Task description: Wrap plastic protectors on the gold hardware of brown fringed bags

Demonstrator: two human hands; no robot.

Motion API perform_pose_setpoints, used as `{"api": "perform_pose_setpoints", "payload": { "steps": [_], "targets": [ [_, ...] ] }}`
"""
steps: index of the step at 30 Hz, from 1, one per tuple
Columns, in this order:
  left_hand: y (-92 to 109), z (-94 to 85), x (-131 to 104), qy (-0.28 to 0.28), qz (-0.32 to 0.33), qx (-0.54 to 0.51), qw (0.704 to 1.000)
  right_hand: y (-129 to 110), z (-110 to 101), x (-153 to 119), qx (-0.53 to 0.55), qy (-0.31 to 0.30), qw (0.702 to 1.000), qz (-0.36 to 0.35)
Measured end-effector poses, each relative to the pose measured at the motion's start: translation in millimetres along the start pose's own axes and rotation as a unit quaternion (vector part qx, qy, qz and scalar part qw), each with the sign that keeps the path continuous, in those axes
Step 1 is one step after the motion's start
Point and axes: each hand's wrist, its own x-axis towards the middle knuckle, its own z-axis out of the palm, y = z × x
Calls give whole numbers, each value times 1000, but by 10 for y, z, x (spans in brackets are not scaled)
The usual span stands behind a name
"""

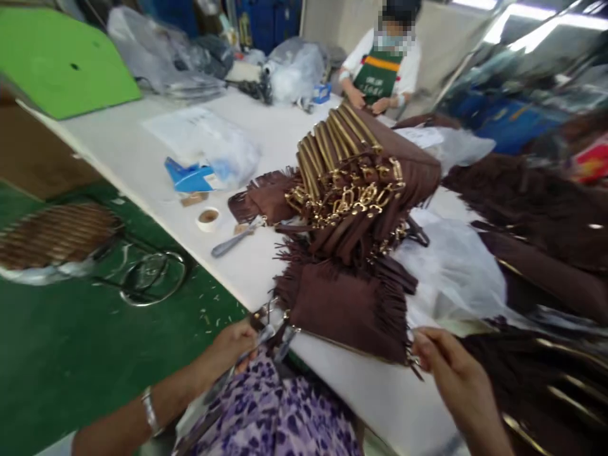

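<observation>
A dark brown fringed bag [346, 310] lies at the table's near edge, its zipped edge towards me. My right hand [449, 358] pinches the bag's right corner, near a small metal fitting. Off the left corner, my left hand [240, 342] closes on a dark strap with a metal clasp [270, 310]; blur hides the exact grip. A grey metallic piece shows beside those fingers. Just beyond, a large stack of brown bags [408, 158] shows rows of gold zippers and gold chain links.
On the white table [185, 190] are a tape roll [208, 218], a grey-handled tool [232, 242], a blue box [190, 176] and plastic bags. More brown fringed bags [546, 209] lie right. A co-worker [380, 69] stands across the table. A stool [57, 234] stands left.
</observation>
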Motion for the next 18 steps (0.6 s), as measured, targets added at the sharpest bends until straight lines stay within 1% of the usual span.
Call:
{"api": "perform_pose_setpoints", "payload": {
  "steps": [1, 2, 4, 5, 6, 8, 9, 11, 14, 18],
  "targets": [
    [-51, -43, -41, -3, -5, -11, 1000, -167, 246, -138, 44, -63, 997, -23],
    [-76, -59, -55, -9, -5, -22, 1000, -344, 508, -287, 102, -131, 986, -34],
    [-82, -47, -37, -18, 0, -41, 999, -670, 1038, -549, 190, -248, 949, -42],
    [-76, -35, -22, -23, 5, -49, 999, -798, 1278, -639, 206, -286, 934, -52],
    [-71, -27, -10, -26, 12, -57, 998, -897, 1487, -699, 214, -308, 925, -64],
    [-69, -25, 0, -27, 22, -66, 997, -1020, 1787, -751, 211, -328, 917, -87],
    [-71, -31, -2, -25, 25, -67, 997, -1054, 1881, -757, 205, -330, 916, -97],
    [-72, -44, -8, -26, 27, -65, 997, -1100, 1988, -758, 190, -331, 918, -110],
    [-56, -57, -13, -36, 36, -68, 996, -1161, 2052, -767, 171, -323, 924, -111],
    [-67, -78, -6, -37, 42, -65, 996, -1215, 2125, -805, 154, -293, 938, -99]
  ]
}}
